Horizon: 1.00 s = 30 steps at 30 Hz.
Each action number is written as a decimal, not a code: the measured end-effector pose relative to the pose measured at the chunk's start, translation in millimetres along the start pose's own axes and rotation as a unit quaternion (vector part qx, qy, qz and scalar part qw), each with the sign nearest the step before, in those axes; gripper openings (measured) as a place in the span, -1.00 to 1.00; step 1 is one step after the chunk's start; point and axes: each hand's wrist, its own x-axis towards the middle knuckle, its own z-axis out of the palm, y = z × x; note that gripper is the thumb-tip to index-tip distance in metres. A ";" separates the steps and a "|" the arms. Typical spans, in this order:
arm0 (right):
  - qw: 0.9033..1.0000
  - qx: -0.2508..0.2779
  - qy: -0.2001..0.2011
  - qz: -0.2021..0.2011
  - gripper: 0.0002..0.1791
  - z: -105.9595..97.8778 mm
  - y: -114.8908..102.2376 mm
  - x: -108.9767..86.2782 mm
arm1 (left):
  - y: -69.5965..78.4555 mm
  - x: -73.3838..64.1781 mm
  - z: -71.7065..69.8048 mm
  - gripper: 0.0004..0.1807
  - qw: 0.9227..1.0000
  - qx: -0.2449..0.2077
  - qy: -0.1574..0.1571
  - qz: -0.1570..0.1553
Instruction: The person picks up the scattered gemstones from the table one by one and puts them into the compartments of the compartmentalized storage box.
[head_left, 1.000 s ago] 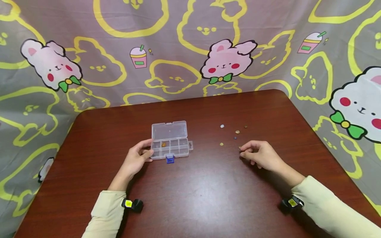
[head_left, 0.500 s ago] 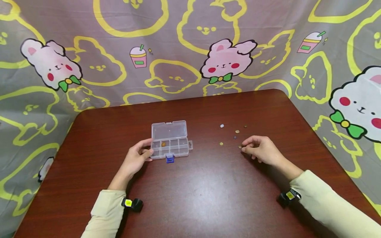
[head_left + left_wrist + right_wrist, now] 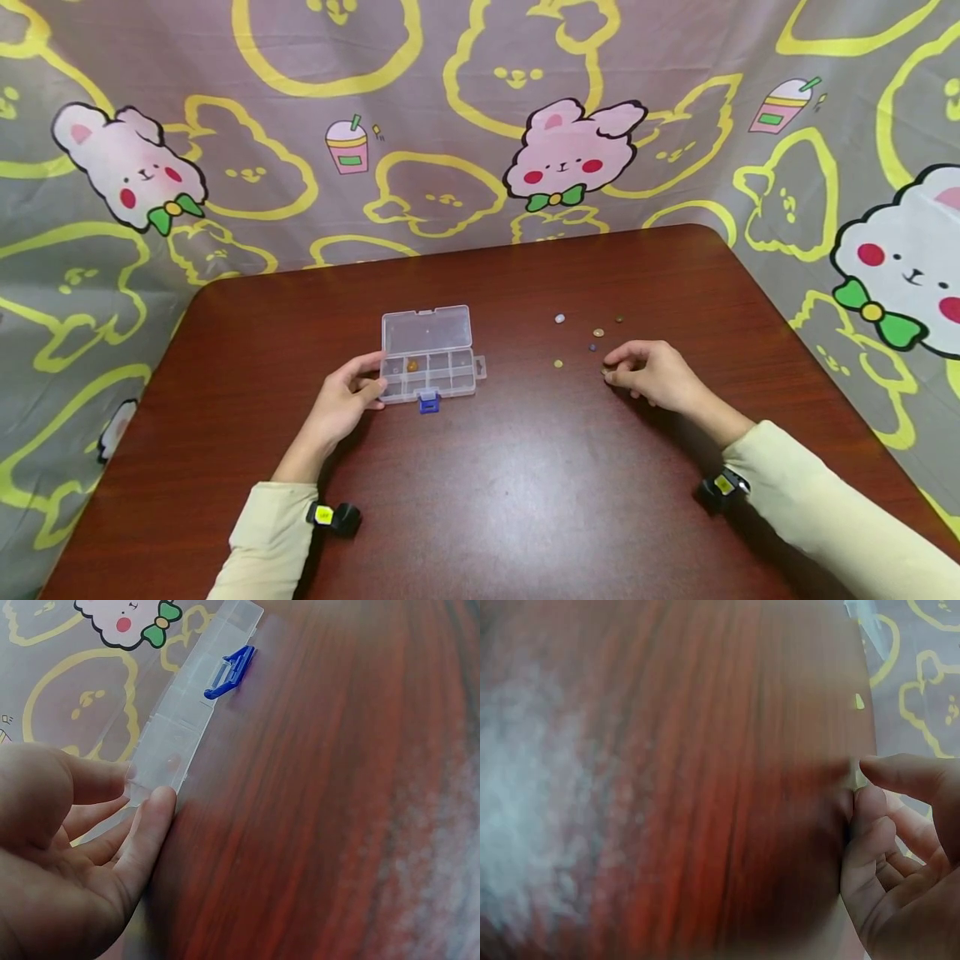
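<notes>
A clear plastic compartment box [image 3: 438, 383] lies on the table, lid raised behind it and blue latch [image 3: 429, 403] at its front. One orange piece [image 3: 412, 365] sits in a back-row compartment. My left hand [image 3: 347, 400] grips the box's left end, thumb at the front corner; the left wrist view shows the fingers round that end [image 3: 161, 754]. To the right, my right hand [image 3: 660, 377] pinches a small yellowish piece [image 3: 859, 778] at the table surface between thumb and forefinger. The fingertips partly cover it, so its exact kind is unclear.
Several small roundish pieces lie beyond the right hand: a white one [image 3: 559, 318], a tan one [image 3: 598, 332], a dark green one [image 3: 619, 319], a blue one [image 3: 592, 347] and a yellow one [image 3: 558, 363]. A patterned curtain [image 3: 442, 192] surrounds the brown table [image 3: 495, 508].
My right hand first drew slightly back from the yellowish piece, then came in again, its fingertips closing on it. The left hand and box have stayed in place.
</notes>
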 end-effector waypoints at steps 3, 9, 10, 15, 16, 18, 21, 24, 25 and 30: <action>1.000 -0.005 -0.002 -0.006 -0.81 0.4 0.2 1.4 | -1.1 0.2 0.2 -0.51 1.000 -0.003 0.000 0.001; 1.000 -0.007 -0.005 -0.003 -0.84 0.3 -1.5 2.7 | -1.6 0.6 0.4 -0.51 1.000 -0.005 0.001 0.002; 1.000 -0.007 -0.006 -0.001 -0.84 0.3 -1.6 2.7 | -1.4 0.5 0.4 -0.51 1.000 -0.004 0.001 0.002; 1.000 -0.004 -0.012 0.002 -0.84 0.5 -1.2 3.2 | -0.5 -0.1 0.6 -0.51 1.000 -0.001 0.002 -0.002; 1.000 -0.004 -0.012 0.002 -0.84 0.6 -0.9 3.3 | -0.5 -0.2 0.7 -0.51 1.000 -0.002 0.002 -0.002; 1.000 -0.004 -0.014 0.001 -0.85 0.6 -0.3 3.6 | -0.7 -0.1 0.9 -0.51 1.000 -0.003 0.002 -0.001; 1.000 -0.004 -0.016 0.002 -0.85 0.4 0.1 3.5 | -1.1 0.2 0.9 -0.51 1.000 -0.003 0.002 0.000; 1.000 -0.006 -0.017 0.003 -0.86 0.2 0.0 3.2 | -1.7 0.7 0.9 -0.51 1.000 -0.001 0.002 0.001; 1.000 -0.008 -0.017 0.002 -0.86 0.1 0.0 3.2 | -1.9 0.7 0.8 -0.51 1.000 0.000 0.002 0.000; 1.000 -0.013 -0.015 -0.002 -0.87 -0.2 -0.1 3.3 | -3.2 1.1 0.5 -0.51 1.000 0.008 0.002 0.002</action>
